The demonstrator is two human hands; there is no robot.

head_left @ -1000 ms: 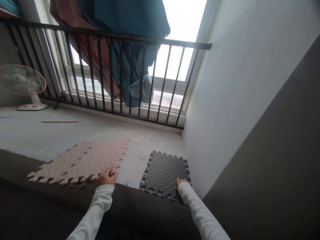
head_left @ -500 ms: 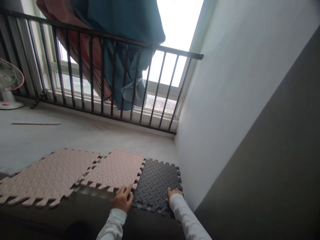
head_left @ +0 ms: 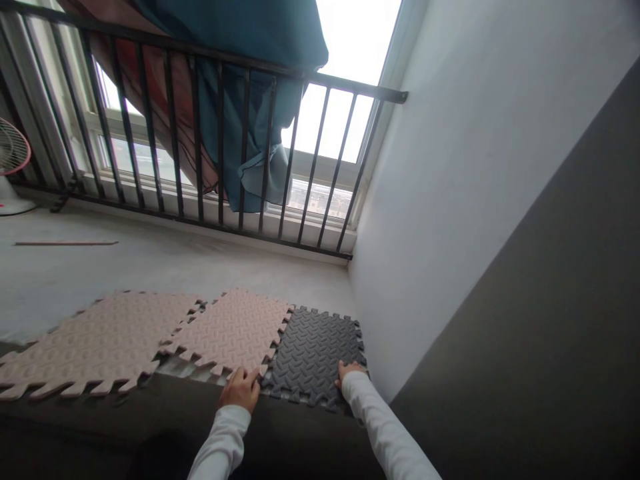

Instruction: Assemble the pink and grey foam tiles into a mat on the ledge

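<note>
Two pink interlocking foam mat tiles and one black one lie side by side on the floor. With fingers bent over its near edge, my left hand (head_left: 240, 389) holds the middle pink foam mat tile (head_left: 237, 327) close to the seam. My right hand (head_left: 351, 372) is closed at the right edge of the black foam mat tile (head_left: 317, 353), beside the wall; its fingertips are partly hidden. Toothed edges of these two tiles meet, with small dark gaps along the seam. The left pink foam mat tile (head_left: 110, 340) sits apart from the middle one near its front corner.
A white wall (head_left: 425, 220) rises just right of the black tile. Black railing (head_left: 220, 147) crosses the window behind, with a blue and pink curtain (head_left: 235, 40). At far left stand a fan (head_left: 13, 157) and a thin stick (head_left: 65, 243). The floor edge (head_left: 170, 383) drops toward me.
The view has shifted slightly. The middle pink tile and the black tile have slid a little away from me, baring more floor at the near edge. Both hands stay at their tiles.
</note>
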